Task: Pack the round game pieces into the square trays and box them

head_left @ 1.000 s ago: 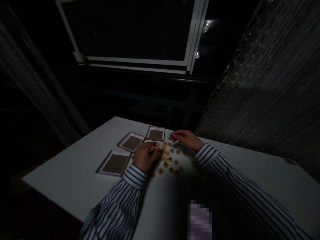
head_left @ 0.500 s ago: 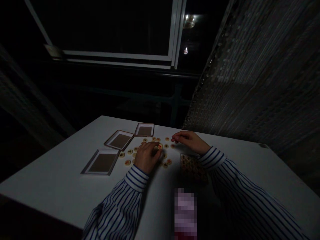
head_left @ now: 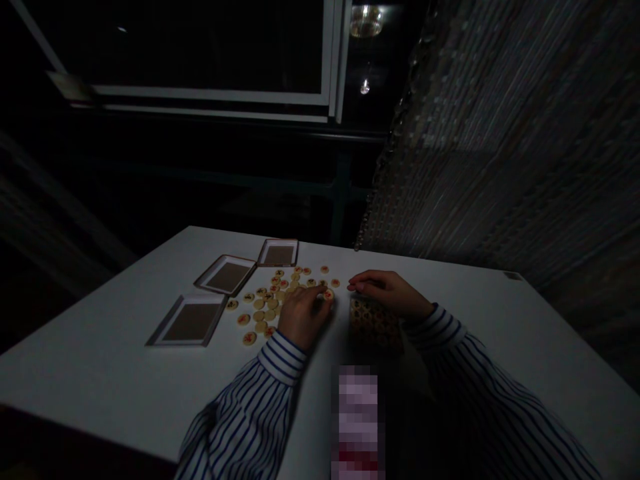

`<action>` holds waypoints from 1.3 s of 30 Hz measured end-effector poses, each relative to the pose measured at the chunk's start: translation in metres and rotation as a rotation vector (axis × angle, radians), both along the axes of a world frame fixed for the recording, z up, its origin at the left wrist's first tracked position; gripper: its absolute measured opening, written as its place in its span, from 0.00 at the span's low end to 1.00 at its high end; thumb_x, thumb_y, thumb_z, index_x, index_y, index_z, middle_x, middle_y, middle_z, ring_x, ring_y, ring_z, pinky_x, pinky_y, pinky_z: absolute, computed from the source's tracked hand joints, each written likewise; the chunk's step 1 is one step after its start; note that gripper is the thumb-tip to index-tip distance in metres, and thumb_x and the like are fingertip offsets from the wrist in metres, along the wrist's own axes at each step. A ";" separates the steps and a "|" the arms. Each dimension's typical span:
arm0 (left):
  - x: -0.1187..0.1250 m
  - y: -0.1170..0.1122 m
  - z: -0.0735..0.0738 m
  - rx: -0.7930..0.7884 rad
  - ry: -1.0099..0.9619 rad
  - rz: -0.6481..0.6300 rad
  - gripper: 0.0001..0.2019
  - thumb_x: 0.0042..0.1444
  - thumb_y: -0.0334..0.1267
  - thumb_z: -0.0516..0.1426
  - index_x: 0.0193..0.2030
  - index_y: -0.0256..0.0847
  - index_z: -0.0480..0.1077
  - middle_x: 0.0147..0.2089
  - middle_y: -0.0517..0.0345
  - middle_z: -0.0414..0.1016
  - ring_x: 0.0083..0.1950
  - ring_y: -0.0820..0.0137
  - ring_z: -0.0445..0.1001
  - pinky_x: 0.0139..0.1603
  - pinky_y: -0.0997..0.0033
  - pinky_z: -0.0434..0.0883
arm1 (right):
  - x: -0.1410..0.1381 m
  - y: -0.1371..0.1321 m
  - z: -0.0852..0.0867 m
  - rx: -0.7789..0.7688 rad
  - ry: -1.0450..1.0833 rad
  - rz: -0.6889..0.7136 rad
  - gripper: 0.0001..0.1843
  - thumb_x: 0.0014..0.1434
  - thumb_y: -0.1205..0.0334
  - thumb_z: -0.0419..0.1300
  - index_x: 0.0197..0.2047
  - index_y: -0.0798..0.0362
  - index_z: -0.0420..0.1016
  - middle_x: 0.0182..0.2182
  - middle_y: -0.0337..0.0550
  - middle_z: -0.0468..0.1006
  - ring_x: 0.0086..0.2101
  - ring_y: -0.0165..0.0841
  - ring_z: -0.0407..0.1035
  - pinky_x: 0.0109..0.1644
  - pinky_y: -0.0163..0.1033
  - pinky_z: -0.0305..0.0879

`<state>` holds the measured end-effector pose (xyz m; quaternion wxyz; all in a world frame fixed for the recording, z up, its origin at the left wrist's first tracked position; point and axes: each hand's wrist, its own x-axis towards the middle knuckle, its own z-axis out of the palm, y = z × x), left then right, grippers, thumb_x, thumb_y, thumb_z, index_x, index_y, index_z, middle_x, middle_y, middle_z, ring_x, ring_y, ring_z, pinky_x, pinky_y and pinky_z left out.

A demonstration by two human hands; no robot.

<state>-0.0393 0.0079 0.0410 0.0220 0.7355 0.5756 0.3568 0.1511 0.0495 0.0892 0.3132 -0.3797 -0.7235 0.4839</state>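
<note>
Several small round pale discs [head_left: 265,303] with red or dark marks lie scattered on a white table [head_left: 125,380]. My left hand [head_left: 304,313] rests on the right end of the scatter, fingers curled and pinched on one disc with a red mark [head_left: 328,294]. My right hand [head_left: 387,292] lies just to the right, fingers bent, tips near the discs; what it holds, if anything, is hidden. Below it sits a patterned box [head_left: 374,323] packed with more discs. Both sleeves are striped.
Three shallow rectangular trays with brown insides lie left of the discs: one near [head_left: 186,321], one middle [head_left: 226,275], one far [head_left: 278,253]. A dark window frame [head_left: 215,100] stands behind the table and a textured curtain [head_left: 500,147] hangs at the right. The room is dim.
The camera has swung right, so the table shifted left in view. Both hands have moved to the right end of the scatter. The patterned box has come into view under my right hand.
</note>
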 end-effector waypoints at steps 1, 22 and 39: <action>0.003 0.000 -0.001 0.010 -0.002 0.001 0.13 0.51 0.41 0.52 0.42 0.40 0.68 0.37 0.55 0.73 0.40 0.68 0.69 0.43 0.68 0.64 | 0.002 -0.001 -0.001 0.005 -0.009 -0.009 0.15 0.49 0.55 0.56 0.37 0.56 0.71 0.37 0.45 0.75 0.40 0.33 0.67 0.46 0.40 0.61; 0.042 0.004 -0.014 0.072 -0.097 -0.055 0.11 0.49 0.38 0.55 0.40 0.40 0.69 0.33 0.54 0.73 0.37 0.68 0.69 0.38 0.68 0.66 | 0.025 -0.009 -0.019 0.202 -0.167 -0.130 0.12 0.52 0.58 0.54 0.38 0.55 0.71 0.35 0.44 0.75 0.37 0.32 0.68 0.42 0.38 0.64; 0.053 0.001 -0.033 0.095 -0.147 -0.103 0.09 0.50 0.38 0.53 0.37 0.39 0.70 0.32 0.55 0.75 0.35 0.69 0.70 0.38 0.68 0.65 | 0.033 -0.006 -0.039 0.205 -0.148 -0.007 0.12 0.52 0.58 0.54 0.38 0.54 0.69 0.34 0.43 0.75 0.34 0.31 0.69 0.39 0.36 0.65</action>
